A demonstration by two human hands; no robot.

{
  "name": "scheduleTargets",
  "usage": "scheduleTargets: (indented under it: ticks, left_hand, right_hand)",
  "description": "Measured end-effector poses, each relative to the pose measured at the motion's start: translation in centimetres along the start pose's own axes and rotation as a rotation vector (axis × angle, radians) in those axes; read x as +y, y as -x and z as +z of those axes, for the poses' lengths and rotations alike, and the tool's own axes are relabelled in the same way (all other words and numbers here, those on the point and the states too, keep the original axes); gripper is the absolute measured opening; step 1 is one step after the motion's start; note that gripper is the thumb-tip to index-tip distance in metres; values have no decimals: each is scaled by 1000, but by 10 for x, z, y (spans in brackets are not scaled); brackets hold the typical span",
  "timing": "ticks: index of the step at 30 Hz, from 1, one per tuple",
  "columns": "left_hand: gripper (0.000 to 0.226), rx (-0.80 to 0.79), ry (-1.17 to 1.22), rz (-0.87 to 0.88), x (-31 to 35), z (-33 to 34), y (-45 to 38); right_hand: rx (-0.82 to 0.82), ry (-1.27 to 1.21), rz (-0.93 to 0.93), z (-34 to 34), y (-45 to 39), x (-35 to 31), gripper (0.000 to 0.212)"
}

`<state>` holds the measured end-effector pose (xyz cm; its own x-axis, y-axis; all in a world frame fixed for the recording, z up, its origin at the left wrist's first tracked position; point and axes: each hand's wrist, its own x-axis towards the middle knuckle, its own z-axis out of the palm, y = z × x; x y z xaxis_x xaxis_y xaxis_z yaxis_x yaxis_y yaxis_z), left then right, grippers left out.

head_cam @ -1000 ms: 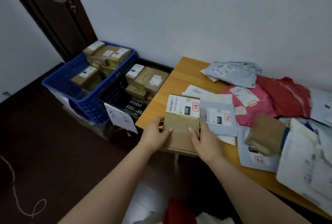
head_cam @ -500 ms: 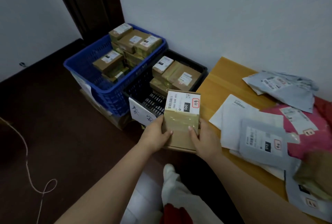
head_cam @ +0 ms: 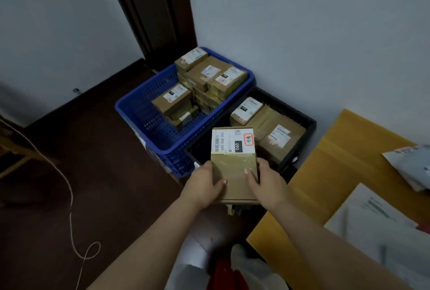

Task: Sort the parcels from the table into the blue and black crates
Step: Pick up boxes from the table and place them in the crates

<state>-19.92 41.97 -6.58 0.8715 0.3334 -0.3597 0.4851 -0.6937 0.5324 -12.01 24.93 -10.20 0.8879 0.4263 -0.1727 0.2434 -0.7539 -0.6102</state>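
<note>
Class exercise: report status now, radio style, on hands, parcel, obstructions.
Left hand and right hand both grip the cardboard parcel. Parcel held above the black crate, beside the blue crate. Nothing seen blocking the drop.

The cardboard parcel (head_cam: 233, 161), gripped by the left hand (head_cam: 202, 187) and right hand (head_cam: 267, 185), has left the table's (head_cam: 330, 173) left edge; it is now held above the black crate's (head_cam: 309, 122) near corner.

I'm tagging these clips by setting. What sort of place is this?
Probably a small room used for parcel sorting: a blue crate and black crate of labelled boxes, a wooden table, a door.
</note>
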Motion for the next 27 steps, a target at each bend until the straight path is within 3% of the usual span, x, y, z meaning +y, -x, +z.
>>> scheduleTargets:
  ticks: [10,13,27]
  left_hand:
    - [40,-57,-58,31,-35,-40,-81]
    - [39,-88,-66,54,-58,-56,-105]
    - [42,-181,-85,174,-211,-226,-224]
  right_hand:
    - [-31,17,105,26,-78,-30,60]
    - [-34,46,133,45,-101,-47,52]
    - [117,-168,299,176,-194,-228,45]
